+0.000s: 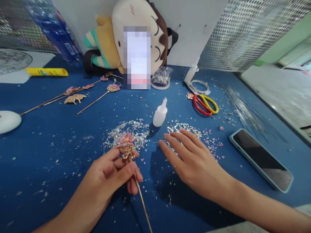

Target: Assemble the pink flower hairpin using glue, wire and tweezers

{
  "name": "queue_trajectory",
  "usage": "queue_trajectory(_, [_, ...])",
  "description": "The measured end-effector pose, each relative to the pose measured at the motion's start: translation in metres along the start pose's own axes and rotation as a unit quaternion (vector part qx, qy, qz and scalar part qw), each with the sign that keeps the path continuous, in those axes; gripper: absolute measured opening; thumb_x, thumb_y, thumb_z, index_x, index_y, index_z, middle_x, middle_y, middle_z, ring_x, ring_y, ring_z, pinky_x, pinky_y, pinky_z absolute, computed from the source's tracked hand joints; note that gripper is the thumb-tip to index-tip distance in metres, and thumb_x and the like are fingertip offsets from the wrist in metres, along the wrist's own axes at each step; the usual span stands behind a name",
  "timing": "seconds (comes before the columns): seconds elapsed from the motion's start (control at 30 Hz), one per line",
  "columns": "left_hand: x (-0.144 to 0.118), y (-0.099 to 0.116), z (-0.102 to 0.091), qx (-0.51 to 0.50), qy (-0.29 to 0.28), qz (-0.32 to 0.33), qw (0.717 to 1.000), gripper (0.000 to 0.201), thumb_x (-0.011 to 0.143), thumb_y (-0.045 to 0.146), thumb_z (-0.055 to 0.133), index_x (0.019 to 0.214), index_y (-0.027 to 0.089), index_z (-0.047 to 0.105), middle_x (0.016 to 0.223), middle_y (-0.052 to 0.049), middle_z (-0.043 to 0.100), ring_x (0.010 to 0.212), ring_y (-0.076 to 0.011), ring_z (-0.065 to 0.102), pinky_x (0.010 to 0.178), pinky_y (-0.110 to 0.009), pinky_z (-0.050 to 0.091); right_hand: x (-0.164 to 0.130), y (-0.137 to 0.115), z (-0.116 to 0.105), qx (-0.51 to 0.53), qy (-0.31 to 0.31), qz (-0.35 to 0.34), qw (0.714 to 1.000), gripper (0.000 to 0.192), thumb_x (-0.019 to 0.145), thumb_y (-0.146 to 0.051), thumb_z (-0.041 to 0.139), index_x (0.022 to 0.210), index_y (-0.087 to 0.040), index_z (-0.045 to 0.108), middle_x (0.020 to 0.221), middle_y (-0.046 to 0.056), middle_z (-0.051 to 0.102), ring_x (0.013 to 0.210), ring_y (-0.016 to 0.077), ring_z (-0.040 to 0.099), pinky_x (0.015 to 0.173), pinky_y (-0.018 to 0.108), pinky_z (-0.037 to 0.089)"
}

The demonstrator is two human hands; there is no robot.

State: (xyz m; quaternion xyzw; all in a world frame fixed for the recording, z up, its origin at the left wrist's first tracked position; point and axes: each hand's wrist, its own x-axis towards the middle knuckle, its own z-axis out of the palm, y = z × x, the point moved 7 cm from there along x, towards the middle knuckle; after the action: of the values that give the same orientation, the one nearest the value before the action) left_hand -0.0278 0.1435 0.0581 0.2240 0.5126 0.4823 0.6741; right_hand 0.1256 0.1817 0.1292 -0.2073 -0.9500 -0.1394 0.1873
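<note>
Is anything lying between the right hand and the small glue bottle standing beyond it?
Nothing solid. The right hand lies flat with fingers spread over the scattered flakes, and the glue bottle stands upright just past its fingertips. Only loose flakes on the blue cloth lie between. The left hand holds the hairpin off to the side.

Left hand (110, 174): pinches gold hairpin (132, 161) with pink flower, stem toward 5 o'clock. Right hand (189, 160): flat, fingers spread over glitter flakes (184, 127). Glue bottle (160, 113) at 12 o'clock; phone (261, 158) at 3 o'clock.
</note>
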Motion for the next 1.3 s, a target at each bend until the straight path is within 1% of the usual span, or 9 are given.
queue_trajectory(0.2, [-0.001,-0.004,-0.002,0.050,-0.044,0.007,0.998,0.013,0.087,0.035,0.090,0.084,0.023,0.085,0.066,-0.001,0.078,0.053,-0.0125,0.068,0.054,-0.018,0.054,-0.005,-0.013,-0.004,0.064,0.007,-0.047,0.997,0.046,0.106,-0.006,0.037,0.106,-0.011,0.082,0.112,0.009,0.084,0.100,0.0250,0.080,0.096,0.040,0.066])
queue_trajectory(0.37, [0.002,-0.003,-0.002,0.028,-0.034,0.014,0.999,0.016,0.074,0.030,0.098,0.078,0.021,0.085,0.061,0.001,0.078,0.048,-0.0109,0.068,0.049,-0.013,0.055,-0.009,-0.014,-0.013,0.088,0.031,-0.083,0.992,0.039,0.111,-0.011,0.039,0.122,-0.013,0.076,0.132,0.004,0.078,0.125,0.0196,0.072,0.112,0.034,0.056])
queue_trajectory(0.63, [0.004,0.002,0.004,0.020,-0.031,0.028,0.999,0.011,0.072,0.025,0.096,0.075,0.023,0.086,0.058,0.001,0.078,0.046,-0.0080,0.068,0.048,-0.009,0.053,-0.003,0.010,-0.013,0.038,0.088,-0.002,0.995,0.035,0.104,-0.004,0.050,0.137,-0.002,0.060,0.144,0.021,0.068,0.141,0.0288,0.062,0.117,0.042,0.053])
queue_trajectory(0.7, [0.003,0.002,0.004,0.018,-0.031,0.027,0.999,0.010,0.072,0.024,0.096,0.075,0.023,0.086,0.057,0.001,0.077,0.045,-0.0079,0.068,0.049,-0.008,0.053,-0.004,0.021,-0.012,0.000,0.078,0.052,0.996,0.034,0.101,-0.004,0.055,0.135,0.001,0.060,0.134,0.024,0.073,0.126,0.0323,0.071,0.104,0.044,0.060])
queue_trajectory(0.77, [0.002,0.002,0.005,0.019,-0.032,0.027,0.999,0.010,0.072,0.024,0.096,0.074,0.023,0.086,0.057,0.001,0.077,0.045,-0.0080,0.068,0.048,-0.009,0.053,-0.005,0.028,-0.009,-0.022,0.037,0.079,0.996,0.025,0.102,-0.006,0.053,0.121,0.002,0.068,0.104,0.019,0.081,0.090,0.0286,0.079,0.078,0.039,0.064])
queue_trajectory(0.87, [0.002,0.003,0.004,0.022,-0.029,0.025,0.999,0.010,0.070,0.022,0.095,0.074,0.023,0.086,0.057,0.001,0.077,0.045,-0.0085,0.068,0.047,-0.009,0.053,-0.006,0.025,-0.010,-0.004,-0.018,0.049,0.999,0.030,0.106,-0.006,0.044,0.104,-0.005,0.073,0.074,0.006,0.076,0.058,0.0209,0.069,0.055,0.035,0.054])
queue_trajectory(1.0, [0.002,0.004,0.000,0.019,-0.011,0.026,0.999,0.008,0.070,0.020,0.093,0.074,0.023,0.087,0.058,0.000,0.077,0.045,-0.0092,0.069,0.048,-0.010,0.054,-0.011,0.009,-0.011,0.108,-0.102,-0.019,0.989,0.039,0.107,-0.006,0.037,0.100,-0.012,0.074,0.068,0.001,0.068,0.057,0.0182,0.061,0.056,0.033,0.049])
queue_trajectory(1.2, [0.002,0.007,-0.006,0.010,0.048,0.034,0.998,0.008,0.065,0.020,0.091,0.071,0.024,0.086,0.055,0.002,0.074,0.041,-0.0070,0.063,0.043,-0.009,0.051,-0.019,-0.002,0.005,0.209,-0.150,0.058,0.965,0.024,0.098,-0.006,0.056,0.081,-0.017,0.066,0.074,0.001,0.066,0.064,0.0172,0.056,0.060,0.032,0.046])
queue_trajectory(1.3, [0.001,0.011,-0.007,0.003,0.069,0.040,0.997,0.007,0.063,0.021,0.090,0.068,0.023,0.085,0.051,0.003,0.070,0.038,-0.0054,0.057,0.040,-0.008,0.047,-0.018,-0.011,0.014,0.226,-0.148,0.048,0.962,0.023,0.093,-0.003,0.058,0.077,-0.019,0.065,0.074,0.001,0.066,0.064,0.0169,0.056,0.061,0.031,0.047])
